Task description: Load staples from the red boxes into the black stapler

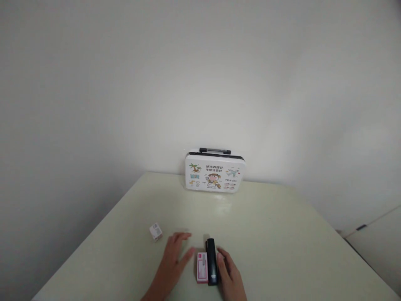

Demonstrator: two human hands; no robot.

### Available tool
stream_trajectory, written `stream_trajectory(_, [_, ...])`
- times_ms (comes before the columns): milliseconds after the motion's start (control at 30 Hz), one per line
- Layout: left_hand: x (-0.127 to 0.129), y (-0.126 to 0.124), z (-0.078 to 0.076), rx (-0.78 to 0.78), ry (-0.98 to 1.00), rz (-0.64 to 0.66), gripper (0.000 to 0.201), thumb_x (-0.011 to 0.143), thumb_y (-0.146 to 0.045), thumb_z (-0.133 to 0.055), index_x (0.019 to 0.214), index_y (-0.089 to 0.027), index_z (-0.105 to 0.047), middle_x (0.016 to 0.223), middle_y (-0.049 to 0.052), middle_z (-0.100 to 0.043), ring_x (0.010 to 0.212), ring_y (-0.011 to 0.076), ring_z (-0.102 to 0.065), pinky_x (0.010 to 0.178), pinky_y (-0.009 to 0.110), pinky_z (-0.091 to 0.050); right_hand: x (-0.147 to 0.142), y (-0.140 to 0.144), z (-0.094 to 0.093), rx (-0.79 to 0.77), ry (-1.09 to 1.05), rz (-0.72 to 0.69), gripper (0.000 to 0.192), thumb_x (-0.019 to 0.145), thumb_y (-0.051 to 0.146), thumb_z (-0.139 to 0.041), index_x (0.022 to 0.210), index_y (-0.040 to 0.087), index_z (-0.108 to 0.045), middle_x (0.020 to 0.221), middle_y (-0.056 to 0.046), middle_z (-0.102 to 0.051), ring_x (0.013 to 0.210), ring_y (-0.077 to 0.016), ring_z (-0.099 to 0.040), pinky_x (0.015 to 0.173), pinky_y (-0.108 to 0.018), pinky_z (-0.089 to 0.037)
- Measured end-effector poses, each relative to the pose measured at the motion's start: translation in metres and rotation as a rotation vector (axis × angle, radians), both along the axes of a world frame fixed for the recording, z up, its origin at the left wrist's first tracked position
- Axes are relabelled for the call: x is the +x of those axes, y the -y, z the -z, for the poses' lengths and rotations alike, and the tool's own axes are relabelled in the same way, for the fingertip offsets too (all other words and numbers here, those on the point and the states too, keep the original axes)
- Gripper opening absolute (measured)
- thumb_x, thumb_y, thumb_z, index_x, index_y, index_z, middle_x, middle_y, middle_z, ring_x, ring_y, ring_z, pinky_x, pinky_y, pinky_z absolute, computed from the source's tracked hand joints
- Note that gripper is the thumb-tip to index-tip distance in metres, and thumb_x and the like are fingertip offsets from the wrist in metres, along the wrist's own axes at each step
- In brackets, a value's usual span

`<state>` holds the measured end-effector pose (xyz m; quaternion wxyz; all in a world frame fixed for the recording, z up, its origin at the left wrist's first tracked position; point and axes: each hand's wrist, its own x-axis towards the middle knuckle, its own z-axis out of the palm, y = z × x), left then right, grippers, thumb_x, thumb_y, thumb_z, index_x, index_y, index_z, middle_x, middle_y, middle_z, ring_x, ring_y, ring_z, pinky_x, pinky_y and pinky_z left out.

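Observation:
A black stapler (212,261) lies on the pale table (266,234), near its front edge. A pink and white staple box (202,267) lies flat against the stapler's left side. My right hand (230,276) rests just right of the stapler, fingers touching its side. My left hand (173,257) lies flat on the table left of the pink box, fingers spread, holding nothing. A small white box (156,231) sits a little further left, apart from my left hand.
A white tin case (214,172) with cartoon travel pictures and a black handle stands upright at the table's far edge against the wall. A white cabinet (379,242) is at the right, beyond the table.

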<state>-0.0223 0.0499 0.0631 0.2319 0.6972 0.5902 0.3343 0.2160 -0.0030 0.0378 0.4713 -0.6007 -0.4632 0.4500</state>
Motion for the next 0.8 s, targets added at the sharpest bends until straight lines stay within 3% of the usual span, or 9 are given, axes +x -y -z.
stream_trajectory(100, [-0.051, -0.024, -0.007, -0.02, -0.053, -0.317, 0.064, 0.098, -0.065, -0.032, 0.136, -0.017, -0.053, 0.104, 0.011, -0.063, 0.097, 0.0297, -0.062, 0.091, 0.049, -0.05, 0.004, 0.008, 0.007, -0.026, 0.01, 0.064, 0.082, 0.083, 0.081, -0.054, 0.132, 0.016, -0.065, 0.078, -0.004, -0.065, 0.077, -0.0241, -0.063, 0.073, -0.032, -0.049])
stream_trajectory(200, [-0.083, -0.038, -0.007, -0.083, -0.112, -0.397, 0.07, 0.092, -0.069, -0.043, 0.138, -0.016, -0.05, 0.101, 0.011, -0.065, 0.087, 0.03, -0.064, 0.081, 0.046, -0.051, 0.004, 0.015, 0.017, -0.016, 0.053, 0.084, 0.09, 0.074, 0.085, -0.059, 0.13, 0.014, -0.066, 0.064, 0.001, -0.055, 0.061, -0.02, -0.054, 0.061, -0.031, -0.044])
stream_trajectory(333, [-0.075, -0.042, 0.004, -0.11, -0.16, -0.329, 0.053, 0.088, -0.061, -0.056, 0.126, -0.024, -0.06, 0.112, 0.009, -0.07, 0.091, 0.0276, -0.068, 0.079, 0.037, -0.049, 0.001, 0.014, 0.021, -0.002, 0.063, 0.072, 0.089, 0.073, 0.085, -0.06, 0.126, 0.014, -0.068, 0.062, 0.003, -0.051, 0.057, -0.0179, -0.049, 0.056, -0.03, -0.038])
stream_trajectory(467, [-0.054, -0.042, 0.014, -0.112, -0.153, -0.251, 0.046, 0.097, -0.053, -0.042, 0.132, -0.028, -0.059, 0.099, 0.004, -0.073, 0.085, 0.0223, -0.07, 0.076, 0.033, -0.05, -0.001, 0.011, 0.017, -0.001, 0.075, 0.068, 0.083, 0.075, 0.084, -0.059, 0.12, 0.016, -0.07, 0.061, 0.003, -0.051, 0.057, -0.0179, -0.048, 0.055, -0.029, -0.037])
stream_trajectory(633, [-0.056, -0.043, 0.021, -0.021, -0.189, -0.288, 0.048, 0.099, -0.046, -0.035, 0.127, -0.022, -0.066, 0.123, 0.011, -0.067, 0.114, 0.0297, -0.061, 0.104, 0.046, -0.044, 0.001, 0.01, 0.019, 0.002, 0.074, 0.092, 0.081, 0.076, 0.084, -0.056, 0.117, 0.016, -0.071, 0.06, 0.003, -0.049, 0.057, -0.0186, -0.047, 0.055, -0.03, -0.035])
stream_trajectory(800, [-0.068, -0.044, 0.025, 0.019, -0.178, -0.379, 0.053, 0.101, -0.041, -0.025, 0.128, -0.015, -0.062, 0.126, 0.015, -0.066, 0.116, 0.0304, -0.06, 0.106, 0.048, -0.044, 0.002, 0.01, 0.027, 0.015, 0.069, 0.085, 0.078, 0.078, 0.082, -0.055, 0.117, 0.016, -0.071, 0.061, 0.003, -0.049, 0.056, -0.018, -0.047, 0.055, -0.03, -0.035])
